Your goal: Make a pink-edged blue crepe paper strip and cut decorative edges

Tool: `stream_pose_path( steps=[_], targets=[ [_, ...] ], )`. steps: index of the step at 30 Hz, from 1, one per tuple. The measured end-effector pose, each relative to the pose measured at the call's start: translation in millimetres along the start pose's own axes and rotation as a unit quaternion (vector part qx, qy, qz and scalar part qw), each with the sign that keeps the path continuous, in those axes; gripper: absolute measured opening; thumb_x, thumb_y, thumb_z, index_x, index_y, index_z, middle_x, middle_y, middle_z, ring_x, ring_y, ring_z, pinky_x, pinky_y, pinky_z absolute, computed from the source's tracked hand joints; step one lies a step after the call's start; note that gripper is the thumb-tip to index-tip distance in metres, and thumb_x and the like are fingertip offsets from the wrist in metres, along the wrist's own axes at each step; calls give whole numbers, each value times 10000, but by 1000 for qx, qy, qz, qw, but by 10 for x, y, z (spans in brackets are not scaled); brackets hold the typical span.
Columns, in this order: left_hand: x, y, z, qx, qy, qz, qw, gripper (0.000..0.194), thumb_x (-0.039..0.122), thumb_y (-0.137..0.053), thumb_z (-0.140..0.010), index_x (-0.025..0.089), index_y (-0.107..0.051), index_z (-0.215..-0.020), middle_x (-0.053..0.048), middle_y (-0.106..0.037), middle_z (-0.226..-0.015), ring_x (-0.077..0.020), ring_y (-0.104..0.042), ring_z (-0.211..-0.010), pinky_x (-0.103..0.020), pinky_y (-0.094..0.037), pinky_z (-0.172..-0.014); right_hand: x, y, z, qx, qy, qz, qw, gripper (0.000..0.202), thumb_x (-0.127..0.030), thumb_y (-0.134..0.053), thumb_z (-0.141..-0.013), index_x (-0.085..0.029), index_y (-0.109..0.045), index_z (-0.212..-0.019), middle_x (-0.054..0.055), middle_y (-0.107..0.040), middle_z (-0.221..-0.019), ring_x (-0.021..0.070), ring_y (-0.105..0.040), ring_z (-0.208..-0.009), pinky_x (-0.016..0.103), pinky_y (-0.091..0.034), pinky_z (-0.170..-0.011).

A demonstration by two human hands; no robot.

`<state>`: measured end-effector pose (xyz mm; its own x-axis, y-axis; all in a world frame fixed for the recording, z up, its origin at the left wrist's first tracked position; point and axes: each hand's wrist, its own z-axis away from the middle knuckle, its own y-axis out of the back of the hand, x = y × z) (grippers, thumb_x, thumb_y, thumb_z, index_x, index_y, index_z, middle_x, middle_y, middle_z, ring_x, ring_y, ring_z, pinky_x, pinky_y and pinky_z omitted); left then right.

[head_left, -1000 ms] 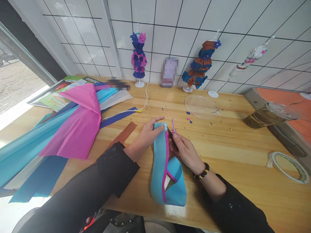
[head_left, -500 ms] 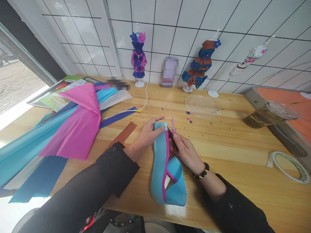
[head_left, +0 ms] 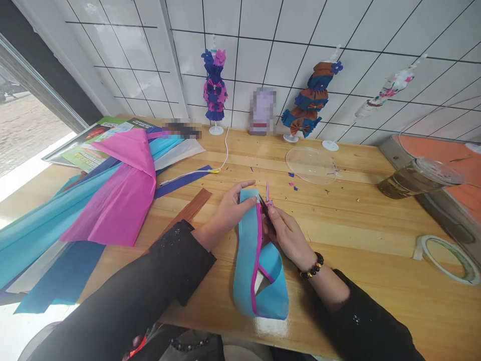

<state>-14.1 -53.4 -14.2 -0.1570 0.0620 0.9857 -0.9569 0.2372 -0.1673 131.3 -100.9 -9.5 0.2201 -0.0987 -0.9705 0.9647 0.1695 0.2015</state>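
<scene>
My left hand (head_left: 233, 209) pinches the upper end of a light blue paper strip (head_left: 246, 260) edged with a magenta band. The strip hangs toward the table's front and curls into a loop at the bottom. In my right hand (head_left: 288, 231) are dark scissors (head_left: 264, 209), their tips at the strip's top right corner beside my left thumb. The fingers hide most of their handles. A thin pink and blue sliver (head_left: 267, 191) stands up next to the blades.
Coloured crepe paper sheets (head_left: 124, 200) lie at left, near a brown strip (head_left: 193, 205) and a white cable (head_left: 226, 150). Paper-dressed stands (head_left: 215, 90) line the wall. A clear plastic disc (head_left: 311, 165), a lidded cup (head_left: 409, 178) and a tape roll (head_left: 447, 258) are at right.
The scissor tips have shifted very slightly at the strip's top corner. Both hands keep their hold, and everything else looks the same.
</scene>
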Motion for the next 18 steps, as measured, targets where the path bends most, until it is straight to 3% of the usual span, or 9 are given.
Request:
stream_pose_path(
  steps=[5, 10, 18],
  targets=[
    [22, 19, 22, -36, 5, 1, 999, 555, 280, -625, -718, 177, -440, -1231, -2, -575, -743, -109, -532, -656, -233, -437, -618, -8, 1, -1, -2, 5, -15, 1000, 384, -520, -335, -864, -191, -451, -703, -44, -417, -540, 79, -355, -450, 215, -267, -417],
    [11, 35, 20, -37, 3, 27, 999, 525, 300, -607, -739, 181, -446, -1224, 9, -557, -722, -92, -510, -627, -226, -426, -613, -30, 19, -2, -3, -2, 1, 1000, 421, -536, -317, -861, -190, -443, -658, -42, -413, -504, 80, -347, -420, 218, -264, -400],
    [-32, 60, -14, -60, -43, -46, 996, 623, 245, -662, -685, 170, -408, -1249, -62, -603, -961, -158, -565, -845, -308, -446, -782, -14, 116, -36, 9, 16, 56, 998, 418, -529, -323, -861, -180, -485, -695, -32, -435, -541, 90, -374, -474, 220, -293, -446]
  ],
)
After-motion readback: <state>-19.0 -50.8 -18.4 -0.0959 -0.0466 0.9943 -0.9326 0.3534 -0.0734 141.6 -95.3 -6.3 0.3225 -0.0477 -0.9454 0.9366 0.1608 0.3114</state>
